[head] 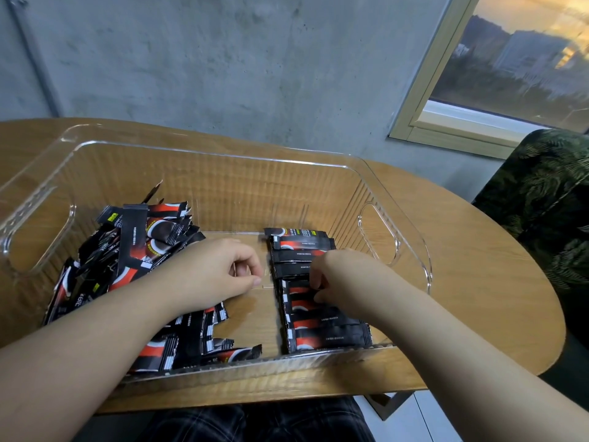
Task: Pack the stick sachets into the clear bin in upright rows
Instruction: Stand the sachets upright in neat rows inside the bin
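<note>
A clear plastic bin (398, 218) with cut-out handles stands on a wooden table. A loose heap of black-and-red stick sachets (127, 250) fills its left part. On the right, a tidy row of sachets (318, 327) runs from the far side to the near wall, each lying sideways and overlapping its neighbour. My left hand (220, 269) hovers over the bin's middle with fingers curled and nothing visible in it. My right hand (331, 272) rests on the row, fingertips pinching a sachet near the row's middle.
The oval wooden table (478, 282) ends just beyond the bin's near wall. A dark leaf-patterned chair (548, 202) stands at the right. A concrete wall and a window (510, 59) lie behind. A bare strip of bin floor (255, 317) separates heap and row.
</note>
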The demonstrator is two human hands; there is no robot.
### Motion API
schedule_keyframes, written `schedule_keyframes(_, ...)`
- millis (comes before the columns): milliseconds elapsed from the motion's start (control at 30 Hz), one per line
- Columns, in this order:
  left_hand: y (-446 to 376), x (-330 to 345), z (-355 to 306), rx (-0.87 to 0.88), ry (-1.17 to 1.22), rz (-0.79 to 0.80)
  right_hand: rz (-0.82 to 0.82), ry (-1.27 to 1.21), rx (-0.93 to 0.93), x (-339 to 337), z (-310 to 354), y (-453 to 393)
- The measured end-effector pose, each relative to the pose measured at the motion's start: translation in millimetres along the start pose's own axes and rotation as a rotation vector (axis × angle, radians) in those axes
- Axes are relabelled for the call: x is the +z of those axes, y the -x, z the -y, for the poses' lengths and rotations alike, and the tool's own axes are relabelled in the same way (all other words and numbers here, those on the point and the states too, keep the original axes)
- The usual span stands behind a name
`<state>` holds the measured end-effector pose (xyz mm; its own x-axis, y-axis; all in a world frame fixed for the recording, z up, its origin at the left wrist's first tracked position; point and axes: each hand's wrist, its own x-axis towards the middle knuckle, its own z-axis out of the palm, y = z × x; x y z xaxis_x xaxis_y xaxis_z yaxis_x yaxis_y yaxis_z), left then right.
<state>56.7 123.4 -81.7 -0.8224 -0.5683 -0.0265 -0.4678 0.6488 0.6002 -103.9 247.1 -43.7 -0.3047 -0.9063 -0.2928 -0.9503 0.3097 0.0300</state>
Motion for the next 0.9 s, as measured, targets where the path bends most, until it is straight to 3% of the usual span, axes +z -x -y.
schedule_keyframes(233, -1, 1, 1, -0.002, -0.008, -0.007, -0.136, 0.058, 0.022, 4, -5, -6)
schedule_keyframes(900, -1, 1, 1, 0.011, -0.026, -0.012, -0.089, 0.103, 0.007, 0, 5, -6)
